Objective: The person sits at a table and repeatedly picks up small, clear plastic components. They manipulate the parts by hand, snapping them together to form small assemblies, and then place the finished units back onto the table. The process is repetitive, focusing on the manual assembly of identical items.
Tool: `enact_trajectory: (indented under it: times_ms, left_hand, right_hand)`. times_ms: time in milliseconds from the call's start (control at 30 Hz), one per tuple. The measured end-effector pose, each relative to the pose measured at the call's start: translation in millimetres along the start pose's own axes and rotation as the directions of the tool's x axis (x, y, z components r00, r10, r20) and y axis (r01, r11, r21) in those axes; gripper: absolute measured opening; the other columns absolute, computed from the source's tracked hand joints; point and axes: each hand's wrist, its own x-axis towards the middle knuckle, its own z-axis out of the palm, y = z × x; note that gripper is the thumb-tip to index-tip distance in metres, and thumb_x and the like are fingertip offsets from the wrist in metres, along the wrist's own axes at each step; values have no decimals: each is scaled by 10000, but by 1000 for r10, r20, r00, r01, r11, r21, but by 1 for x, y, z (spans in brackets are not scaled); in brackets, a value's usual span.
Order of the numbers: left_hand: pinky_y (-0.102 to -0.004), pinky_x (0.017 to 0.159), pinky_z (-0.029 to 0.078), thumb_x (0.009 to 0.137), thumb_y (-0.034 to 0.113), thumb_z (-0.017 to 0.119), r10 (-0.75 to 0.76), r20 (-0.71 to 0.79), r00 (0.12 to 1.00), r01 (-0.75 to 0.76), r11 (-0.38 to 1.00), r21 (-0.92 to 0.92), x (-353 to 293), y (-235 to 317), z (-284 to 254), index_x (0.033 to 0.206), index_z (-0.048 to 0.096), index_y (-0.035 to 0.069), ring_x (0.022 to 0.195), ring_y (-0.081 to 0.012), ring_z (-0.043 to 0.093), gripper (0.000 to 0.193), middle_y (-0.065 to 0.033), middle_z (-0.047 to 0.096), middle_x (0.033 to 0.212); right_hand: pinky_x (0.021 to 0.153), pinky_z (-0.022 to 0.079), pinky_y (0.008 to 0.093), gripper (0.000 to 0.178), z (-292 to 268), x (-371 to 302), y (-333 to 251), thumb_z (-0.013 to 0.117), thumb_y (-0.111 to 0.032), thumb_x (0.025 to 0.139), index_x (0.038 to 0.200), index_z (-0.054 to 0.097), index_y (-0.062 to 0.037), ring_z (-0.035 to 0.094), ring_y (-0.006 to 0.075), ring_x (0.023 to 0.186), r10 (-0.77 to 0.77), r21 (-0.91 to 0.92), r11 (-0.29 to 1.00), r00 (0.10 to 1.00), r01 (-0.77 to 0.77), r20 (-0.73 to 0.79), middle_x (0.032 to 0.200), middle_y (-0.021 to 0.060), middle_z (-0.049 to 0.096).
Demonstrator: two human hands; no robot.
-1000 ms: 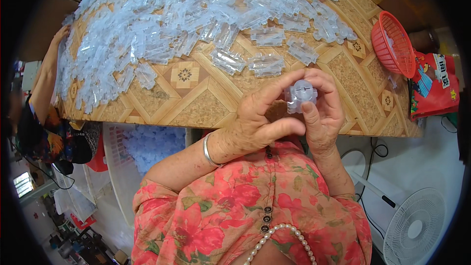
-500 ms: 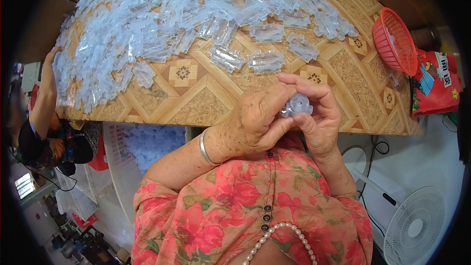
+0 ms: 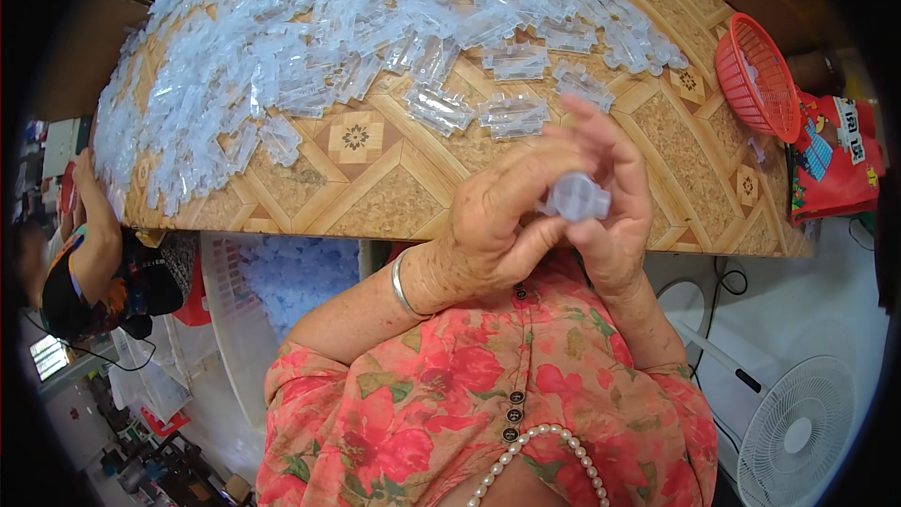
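Note:
In front of my chest, above the near table edge, my left hand point(image 3: 502, 216) pinches a small translucent plastic piece point(image 3: 577, 197) between thumb and fingers. Its round end faces up toward me; the rest is hidden in my hands. My right hand point(image 3: 619, 197) cups the other side, thumb against the piece and fingers curved around behind it, the upper ones raised and blurred. Beyond my hands lie several loose clear plastic parts, among them a flat rectangular one point(image 3: 513, 115) close to my fingers.
A large heap of clear plastic parts point(image 3: 310, 28) covers the far and left table point(image 3: 394, 183). A red basket point(image 3: 758, 75) and red bag point(image 3: 835, 160) are at right. Below stand a bin of bluish pieces point(image 3: 300, 272) and a white fan point(image 3: 798, 432). Another person's arm point(image 3: 99, 216) is at left.
The plastic piece has turned, now showing a smooth round end. My right fingers have lifted and moved up. At left, the other person's hand has drawn back from the heap.

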Motion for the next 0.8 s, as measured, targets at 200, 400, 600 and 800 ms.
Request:
enact_trajectory:
  times_ms: [200, 400, 600, 800]
  left_hand:
    - [-393, 950, 523, 837, 125, 795, 34, -15, 999, -33, 996, 87, 5, 6, -10, 1246, 639, 13, 1166, -317, 632, 451, -178, 640, 1227]
    - [-357, 950, 529, 865, 142, 771, -43, -34, 998, 49, 981, 188, 2, 5, -15, 1276, 631, -4, 1124, -283, 642, 458, -179, 636, 1235]
    - [-287, 893, 552, 995, 77, 633, -447, -8, 895, 392, 793, -467, -8, 7, -11, 1292, 606, -14, 1031, -143, 650, 312, -90, 645, 1220]
    - [-263, 929, 547, 1006, 50, 613, -622, 111, 775, 501, 499, -707, -11, 1, -8, 1340, 533, 0, 1077, -125, 644, 347, -82, 637, 1207]
  right_hand:
    - [1055, 469, 342, 873, -1, -14, -2, 824, -448, 852, 1472, 401, -2, 538, 205, 1288, 262, 230, 940, 965, -251, -21, 1460, 156, 506]
    - [995, 505, 299, 551, -19, -26, 7, 793, -158, 906, 1354, 526, 16, 595, 163, 1184, 219, 126, 971, 966, -203, -136, 1312, 92, 590]
    - [1028, 487, 315, 596, -19, -16, 4, 767, -61, 907, 1421, 477, 28, 592, 172, 1183, 76, -73, 993, 975, -93, -211, 1316, 104, 583]
    - [1056, 469, 338, 699, -8, -8, 0, 738, -97, 936, 1518, 369, 20, 582, 185, 1215, 195, 15, 981, 965, -195, -175, 1348, 131, 568]
